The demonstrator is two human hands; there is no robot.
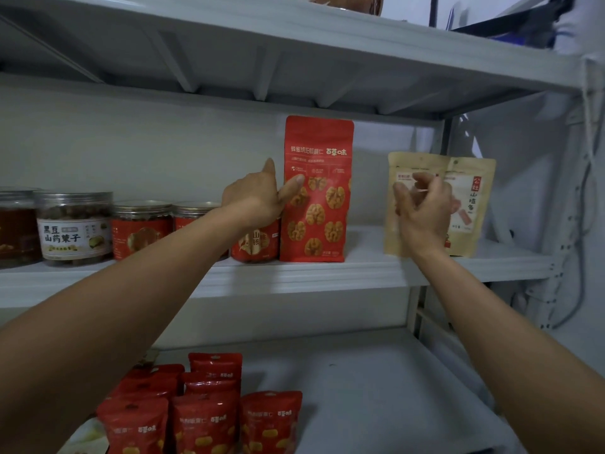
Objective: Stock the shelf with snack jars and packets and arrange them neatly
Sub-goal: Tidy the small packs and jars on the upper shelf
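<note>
A tall red walnut packet (319, 204) stands upright on the middle shelf (366, 273). My left hand (258, 199) grips its left edge, thumb pressed on the front. Further right, two beige packets stand overlapping: the left one (397, 237) in front, and the right one (473, 204), which bears a red label. My right hand (424, 211) covers the left beige packet and pinches its front with curled fingers. Left of the red packet stands a row of clear-lidded snack jars, among them a red-labelled jar (255, 245) and a white-labelled jar (75, 229).
Several red snack packets (203, 411) stand in rows at the left of the lower shelf (376, 388). A shelf board (294, 44) closes in just above the tall packet. A shelf upright (438, 178) and cables (586, 224) are at the right.
</note>
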